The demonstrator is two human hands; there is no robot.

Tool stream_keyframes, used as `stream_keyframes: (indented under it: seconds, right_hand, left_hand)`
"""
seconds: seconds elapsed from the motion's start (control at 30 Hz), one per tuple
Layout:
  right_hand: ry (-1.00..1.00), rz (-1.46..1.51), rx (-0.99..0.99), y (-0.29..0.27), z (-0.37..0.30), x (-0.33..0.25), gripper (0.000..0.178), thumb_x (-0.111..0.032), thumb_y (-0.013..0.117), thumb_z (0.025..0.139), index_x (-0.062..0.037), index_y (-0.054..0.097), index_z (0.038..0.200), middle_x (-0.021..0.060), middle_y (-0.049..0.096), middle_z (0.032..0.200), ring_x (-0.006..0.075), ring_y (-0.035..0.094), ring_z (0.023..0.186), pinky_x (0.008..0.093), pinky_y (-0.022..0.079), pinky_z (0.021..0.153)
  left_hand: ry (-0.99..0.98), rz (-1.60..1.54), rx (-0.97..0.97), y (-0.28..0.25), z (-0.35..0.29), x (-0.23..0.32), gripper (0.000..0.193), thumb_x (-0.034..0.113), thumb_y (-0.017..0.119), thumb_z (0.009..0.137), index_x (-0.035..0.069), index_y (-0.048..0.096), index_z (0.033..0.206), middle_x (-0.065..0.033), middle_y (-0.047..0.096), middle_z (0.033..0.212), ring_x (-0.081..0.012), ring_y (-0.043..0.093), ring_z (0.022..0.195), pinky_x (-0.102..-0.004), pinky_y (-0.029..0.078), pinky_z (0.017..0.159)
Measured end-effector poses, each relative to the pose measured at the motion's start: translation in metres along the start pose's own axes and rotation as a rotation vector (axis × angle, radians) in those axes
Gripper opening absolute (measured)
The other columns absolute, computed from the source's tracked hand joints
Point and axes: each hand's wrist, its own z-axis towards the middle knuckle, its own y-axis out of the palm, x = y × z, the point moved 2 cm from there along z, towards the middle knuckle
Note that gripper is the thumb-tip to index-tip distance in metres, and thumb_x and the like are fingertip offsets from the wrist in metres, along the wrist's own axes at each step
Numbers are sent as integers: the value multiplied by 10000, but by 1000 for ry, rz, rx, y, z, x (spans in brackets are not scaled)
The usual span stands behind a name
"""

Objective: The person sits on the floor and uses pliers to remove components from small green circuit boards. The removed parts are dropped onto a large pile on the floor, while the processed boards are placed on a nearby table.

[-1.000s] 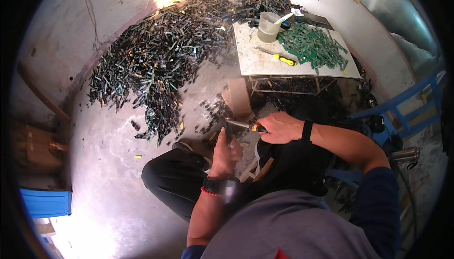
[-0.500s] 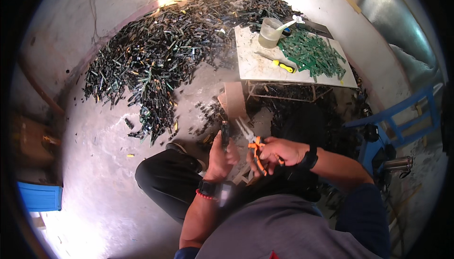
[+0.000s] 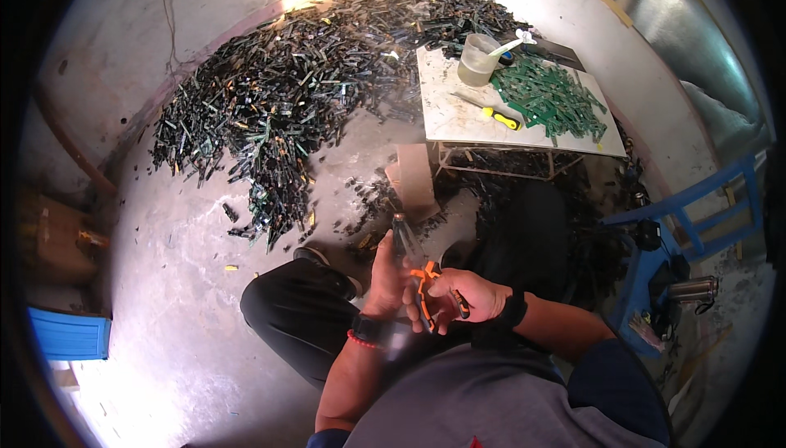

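Observation:
Between the fingers of my left hand [image 3: 383, 280], a dark narrow strip [image 3: 399, 223] points up and away from me. My right hand [image 3: 471, 297] grips long-nosed pliers [image 3: 425, 274] with orange and black handles, which are spread apart. The blurred metal jaws lie against or right beside the strip; I cannot tell whether they pinch it. Both hands are close together above my lap. Past them, a flat piece of brown cardboard [image 3: 416, 182] lies on the floor.
A big heap of dark strips [image 3: 270, 96] covers the floor ahead. On a low white-topped table [image 3: 450, 125] are a plastic cup [image 3: 477, 63], a yellow-handled screwdriver [image 3: 501, 118] and a pile of green circuit-board strips [image 3: 557, 100]. A blue chair [image 3: 688, 219] stands at right, a blue box [image 3: 70, 335] at left.
My right hand has moved left with the pliers, bringing their jaws from apart to alongside the strip. My left hand still holds the strip. The whole view has shifted slightly.

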Motion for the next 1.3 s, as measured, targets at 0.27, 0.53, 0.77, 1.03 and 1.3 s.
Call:
stream_keyframes:
  seconds: [0.27, 0.53, 0.77, 1.03, 1.3]
  right_hand:
    - [16, 30, 5, 0, -1, -3, 313, -213, 437, 864, -45, 546, 1105, 115, 616, 970, 260, 635, 876, 305, 526, 560]
    - [68, -110, 62, -4, -9, -11, 297, -176, 465, 851, -6, 538, 1083, 144, 609, 953, 258, 640, 834, 304, 548, 529]
    - [62, -148, 58, -6, -13, -13, 284, -158, 453, 848, 8, 543, 1061, 143, 612, 934, 252, 644, 818, 292, 543, 522]
    - [73, -104, 16, -14, -16, -16, 273, -191, 450, 847, 7, 555, 1003, 129, 624, 870, 216, 644, 743, 257, 509, 491]
    - [70, 34, 8, -19, -16, -5, 279, -227, 462, 850, -11, 546, 1005, 121, 611, 853, 230, 631, 729, 259, 469, 454]
  left_hand:
    - [-20, 189, -169, -15, 8, -4, 613, 683, 300, 847, 93, 438, 752, -109, 527, 584, -231, 444, 305, -298, 378, 261]
    - [41, 136, 19, -3, 2, -2, 478, 520, 309, 931, 111, 467, 741, -1, 434, 557, -125, 434, 455, -251, 317, 378]
    - [77, 92, -48, -14, 14, -15, 339, 562, 455, 878, 228, 492, 833, 64, 413, 565, -46, 289, 408, -190, 189, 385]
    - [76, 155, -98, -12, 19, -15, 446, 495, 327, 935, 168, 413, 644, 56, 325, 495, -75, 248, 399, -235, 187, 403]
    - [114, 181, -85, -12, 19, -19, 502, 459, 293, 957, 150, 372, 570, 55, 296, 470, -79, 240, 394, -256, 165, 399]
